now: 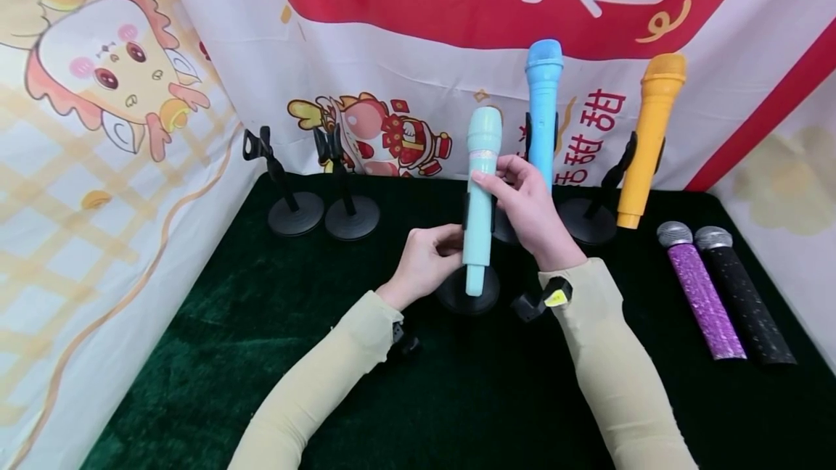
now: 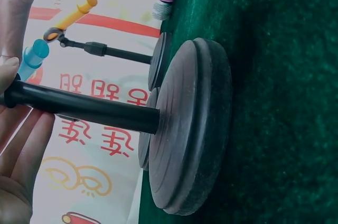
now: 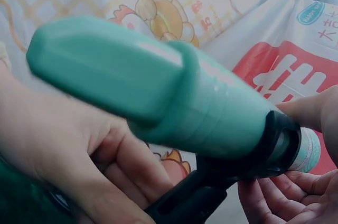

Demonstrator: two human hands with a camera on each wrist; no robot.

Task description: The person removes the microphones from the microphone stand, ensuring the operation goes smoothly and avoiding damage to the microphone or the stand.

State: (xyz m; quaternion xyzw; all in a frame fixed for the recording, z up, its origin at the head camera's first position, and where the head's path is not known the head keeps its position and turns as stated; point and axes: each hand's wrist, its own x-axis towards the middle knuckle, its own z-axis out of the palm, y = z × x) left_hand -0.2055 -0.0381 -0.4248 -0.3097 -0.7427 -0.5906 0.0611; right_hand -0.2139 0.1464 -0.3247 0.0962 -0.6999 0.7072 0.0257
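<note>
A mint-green microphone (image 1: 479,201) sits tilted in the black clip (image 3: 274,147) of a small microphone stand (image 2: 84,108) with a round base (image 2: 185,129). My right hand (image 1: 532,212) pinches the microphone's upper body between thumb and fingers, just below its head. Lower down, my left hand (image 1: 424,260) grips the stand near the top of its pole, under the clip. Seen from the right wrist, the microphone's tail end points toward the camera, and the left hand (image 3: 95,155) is behind it.
Behind my right hand a blue microphone (image 1: 543,93) stands in a holder, beside an orange microphone (image 1: 653,136) in another. Two stands without microphones, one (image 1: 294,212) left of the other (image 1: 353,216), are at the back left. Purple (image 1: 708,303) and black (image 1: 747,303) microphones lie on the right.
</note>
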